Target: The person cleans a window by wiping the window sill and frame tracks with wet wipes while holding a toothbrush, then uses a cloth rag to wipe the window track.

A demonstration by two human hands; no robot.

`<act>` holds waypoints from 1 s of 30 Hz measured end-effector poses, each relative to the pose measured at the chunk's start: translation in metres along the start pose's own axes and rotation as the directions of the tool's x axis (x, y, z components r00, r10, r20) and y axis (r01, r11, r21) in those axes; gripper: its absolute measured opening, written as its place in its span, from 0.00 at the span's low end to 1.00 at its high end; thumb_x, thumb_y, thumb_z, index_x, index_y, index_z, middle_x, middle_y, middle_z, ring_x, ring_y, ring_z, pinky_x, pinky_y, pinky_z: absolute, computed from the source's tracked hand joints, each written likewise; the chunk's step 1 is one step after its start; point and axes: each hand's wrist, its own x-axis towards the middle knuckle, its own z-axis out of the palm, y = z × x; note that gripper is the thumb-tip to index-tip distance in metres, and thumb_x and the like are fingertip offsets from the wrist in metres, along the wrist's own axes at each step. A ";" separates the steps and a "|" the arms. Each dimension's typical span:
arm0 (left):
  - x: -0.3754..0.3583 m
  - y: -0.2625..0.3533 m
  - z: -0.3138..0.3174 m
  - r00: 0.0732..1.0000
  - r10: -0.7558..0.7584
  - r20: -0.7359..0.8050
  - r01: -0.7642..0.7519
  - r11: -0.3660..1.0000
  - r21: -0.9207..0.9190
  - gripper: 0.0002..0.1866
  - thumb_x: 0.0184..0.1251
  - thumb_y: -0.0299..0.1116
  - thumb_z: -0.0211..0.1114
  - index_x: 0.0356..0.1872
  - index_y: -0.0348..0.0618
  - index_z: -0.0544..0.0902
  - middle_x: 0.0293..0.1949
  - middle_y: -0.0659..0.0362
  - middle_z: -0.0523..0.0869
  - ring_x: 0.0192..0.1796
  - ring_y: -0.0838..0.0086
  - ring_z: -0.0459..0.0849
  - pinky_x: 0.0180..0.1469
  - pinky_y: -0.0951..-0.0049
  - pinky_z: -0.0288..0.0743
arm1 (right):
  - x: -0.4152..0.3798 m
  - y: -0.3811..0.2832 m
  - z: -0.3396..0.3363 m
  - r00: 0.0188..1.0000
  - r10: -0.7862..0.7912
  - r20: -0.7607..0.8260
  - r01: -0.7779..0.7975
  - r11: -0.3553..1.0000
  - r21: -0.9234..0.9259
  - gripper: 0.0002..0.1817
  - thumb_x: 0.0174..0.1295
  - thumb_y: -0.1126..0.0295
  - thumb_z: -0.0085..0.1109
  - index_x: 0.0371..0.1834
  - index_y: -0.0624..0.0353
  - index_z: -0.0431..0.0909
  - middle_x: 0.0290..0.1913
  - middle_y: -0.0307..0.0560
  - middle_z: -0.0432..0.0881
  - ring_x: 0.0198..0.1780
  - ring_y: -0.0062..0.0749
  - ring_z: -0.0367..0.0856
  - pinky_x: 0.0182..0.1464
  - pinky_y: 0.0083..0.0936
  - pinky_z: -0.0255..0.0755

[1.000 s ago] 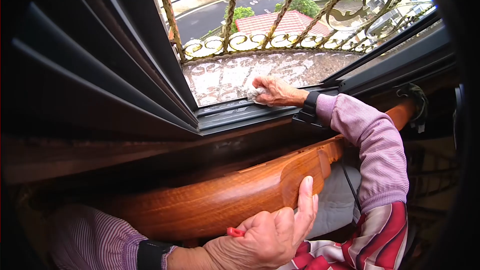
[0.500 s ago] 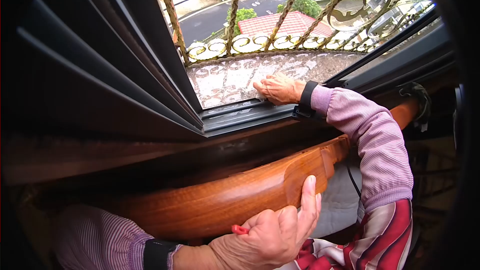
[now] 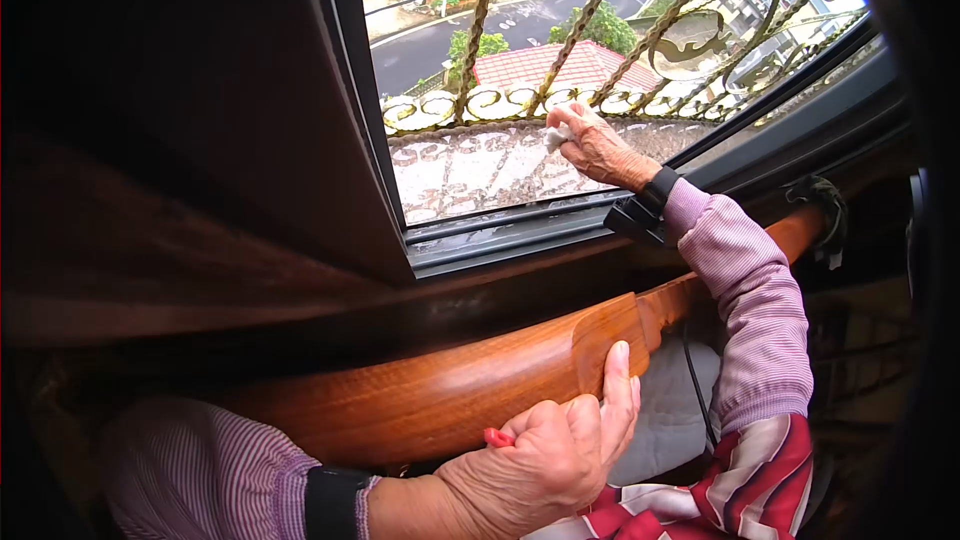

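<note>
My right hand (image 3: 605,148) reaches through the open window, above the stone ledge (image 3: 480,172), its fingers closed round a small white cloth or tissue (image 3: 559,137). Close beyond its fingers runs the scrolled metal grille (image 3: 515,98). Nearer to me, my left hand (image 3: 565,450) leans on the curved wooden rail (image 3: 440,390), index finger stretched along it. The other fingers curl round a small red object (image 3: 497,437), of which just the end pokes out by the thumb.
The dark window track (image 3: 510,230) runs between the rail and the ledge. A dark frame (image 3: 355,90) stands on the left. White fabric (image 3: 665,410) lies below the rail. Outside are a road (image 3: 420,55) and a red tiled roof (image 3: 530,65).
My right hand has lifted off the ledge near the track and moved outward toward the grille, so the white cloth now shows. The view has shifted slightly. My left hand stays at the rail.
</note>
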 end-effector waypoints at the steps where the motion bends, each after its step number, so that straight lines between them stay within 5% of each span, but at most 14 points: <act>1: 0.000 0.000 0.000 1.000 -0.007 0.002 0.007 1.000 -0.015 0.18 0.58 0.31 0.52 0.47 0.31 0.79 0.48 0.40 0.81 0.19 0.80 0.64 0.14 0.80 0.56 | -0.001 -0.001 -0.001 0.997 0.038 0.068 -0.046 0.993 0.112 0.15 0.53 0.75 0.48 0.45 0.56 0.69 0.34 0.59 0.73 0.41 0.54 0.74 0.45 0.42 0.68; 2: -0.002 0.001 -0.003 1.000 -0.016 0.021 0.016 1.000 -0.010 0.19 0.58 0.32 0.52 0.47 0.32 0.78 0.48 0.40 0.81 0.21 0.79 0.66 0.16 0.79 0.58 | -0.003 -0.001 -0.002 0.988 0.068 0.139 -0.098 0.971 0.220 0.14 0.53 0.76 0.47 0.45 0.56 0.69 0.32 0.59 0.74 0.40 0.55 0.74 0.44 0.42 0.69; 3: -0.002 -0.001 -0.010 0.999 -0.024 0.041 0.025 1.000 -0.005 0.19 0.58 0.33 0.52 0.48 0.33 0.78 0.48 0.40 0.81 0.22 0.78 0.68 0.18 0.79 0.60 | -0.004 -0.002 0.001 0.992 -0.020 0.123 0.004 0.992 0.125 0.14 0.54 0.77 0.46 0.45 0.56 0.69 0.32 0.59 0.75 0.39 0.56 0.76 0.44 0.42 0.70; 6: -0.002 -0.001 -0.016 0.997 -0.036 0.067 0.037 0.999 -0.014 0.20 0.59 0.35 0.52 0.49 0.33 0.78 0.49 0.40 0.80 0.23 0.76 0.71 0.20 0.78 0.64 | -0.009 -0.003 0.004 0.934 0.087 0.347 -0.083 0.996 -0.028 0.14 0.56 0.73 0.47 0.46 0.53 0.71 0.41 0.55 0.75 0.47 0.50 0.72 0.51 0.38 0.66; 9: -0.001 0.000 -0.004 1.000 -0.014 0.027 0.014 1.000 -0.013 0.19 0.58 0.32 0.52 0.48 0.32 0.78 0.48 0.40 0.80 0.21 0.78 0.67 0.16 0.79 0.59 | -0.005 0.016 0.018 0.854 -0.293 0.431 0.287 0.955 0.080 0.15 0.56 0.71 0.48 0.47 0.54 0.75 0.42 0.54 0.74 0.47 0.48 0.72 0.52 0.37 0.67; 10: 0.000 0.001 0.001 1.000 -0.003 0.005 0.003 1.000 -0.009 0.18 0.58 0.30 0.52 0.47 0.31 0.78 0.48 0.40 0.81 0.20 0.79 0.65 0.14 0.79 0.56 | -0.007 0.014 0.018 0.868 -0.216 0.448 0.115 0.964 0.242 0.15 0.56 0.72 0.48 0.47 0.56 0.77 0.42 0.53 0.73 0.48 0.45 0.72 0.53 0.35 0.67; 14: -0.002 0.000 -0.002 1.000 -0.011 0.015 0.011 1.000 -0.014 0.19 0.58 0.31 0.52 0.48 0.32 0.78 0.48 0.40 0.81 0.21 0.78 0.67 0.16 0.79 0.58 | -0.020 -0.001 0.044 0.946 -0.262 0.191 0.216 0.949 0.228 0.19 0.52 0.78 0.47 0.49 0.59 0.73 0.38 0.53 0.73 0.43 0.48 0.73 0.47 0.35 0.69; 16: -0.002 -0.003 -0.015 0.998 -0.047 0.037 0.049 0.997 -0.052 0.20 0.58 0.34 0.52 0.49 0.34 0.78 0.49 0.40 0.80 0.23 0.76 0.70 0.19 0.77 0.62 | -0.018 -0.008 0.051 0.938 -0.258 0.230 0.204 0.950 0.235 0.21 0.52 0.79 0.47 0.52 0.61 0.67 0.39 0.53 0.72 0.44 0.50 0.73 0.46 0.37 0.70; 18: 0.000 0.000 -0.003 1.000 -0.027 0.007 0.027 1.000 -0.008 0.19 0.57 0.31 0.52 0.48 0.32 0.78 0.48 0.40 0.81 0.21 0.79 0.67 0.16 0.79 0.58 | -0.019 -0.005 0.062 0.825 -0.415 0.383 0.472 0.879 -0.066 0.16 0.54 0.78 0.49 0.48 0.60 0.67 0.40 0.52 0.72 0.45 0.50 0.72 0.49 0.36 0.69; 23: -0.002 0.001 0.001 1.000 0.012 0.012 -0.013 0.999 0.043 0.18 0.57 0.30 0.52 0.48 0.32 0.78 0.47 0.41 0.82 0.20 0.80 0.65 0.15 0.80 0.56 | -0.015 -0.003 0.057 0.742 -0.446 0.501 0.559 0.824 -0.096 0.08 0.56 0.72 0.51 0.39 0.58 0.72 0.42 0.50 0.72 0.46 0.46 0.72 0.50 0.35 0.70; 26: -0.002 -0.002 -0.001 0.999 0.035 0.010 -0.035 0.999 0.031 0.18 0.58 0.30 0.52 0.48 0.32 0.78 0.47 0.41 0.82 0.20 0.80 0.65 0.15 0.80 0.56 | -0.022 0.016 0.055 0.778 -0.523 0.347 0.628 0.643 -0.439 0.07 0.55 0.69 0.52 0.36 0.57 0.73 0.41 0.48 0.72 0.47 0.44 0.72 0.49 0.35 0.70; 27: -0.001 -0.002 -0.002 0.999 0.040 0.016 -0.041 0.999 0.036 0.18 0.58 0.31 0.52 0.48 0.33 0.78 0.47 0.41 0.82 0.19 0.80 0.64 0.15 0.80 0.56 | -0.016 0.012 0.031 0.852 -0.344 0.395 0.506 0.735 -0.451 0.07 0.55 0.69 0.53 0.37 0.56 0.74 0.41 0.48 0.73 0.47 0.44 0.73 0.47 0.35 0.71; 30: -0.001 0.000 0.001 1.000 0.023 0.013 -0.023 0.999 0.022 0.19 0.58 0.32 0.52 0.48 0.33 0.78 0.47 0.40 0.81 0.19 0.81 0.64 0.14 0.80 0.55 | -0.014 0.012 -0.012 0.979 -0.086 0.182 0.149 0.920 -0.363 0.06 0.57 0.71 0.52 0.35 0.60 0.75 0.40 0.53 0.73 0.45 0.49 0.75 0.46 0.38 0.72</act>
